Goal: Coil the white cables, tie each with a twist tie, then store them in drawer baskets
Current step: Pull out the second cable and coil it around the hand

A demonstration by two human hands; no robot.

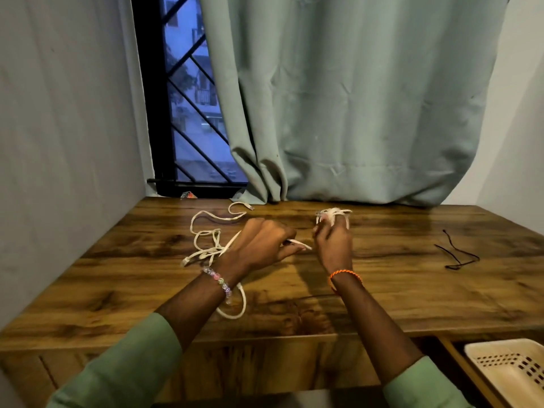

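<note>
Over the counter [382, 290]: right hand [334, 245] grips a small coil [332, 214] of white cable. Left hand [262, 242] pinches the feed strand; loose cable [206, 248] trails left of it, nearer the left hand. Twist ties [456, 251] lie far right.

Views supplied: one only, the head view; no second view is given, so no part of the scene is shared.
Position: the camera is worn on the person's head, above the near edge of the wooden desk [382, 290].
Direction: forward and down, towards the curtain [353, 98] and the barred window [191, 113] behind the desk.
Nearness: both forearms are seen close, entering from the bottom edge; the left hand [262, 242] and right hand [334, 242] are framed near the middle.
Coverage: the desk top is taken in almost whole; an open drawer with a basket [506, 366] is cut off at the lower right corner.
Lens: wide-angle; walls are bowed at the sides.
</note>
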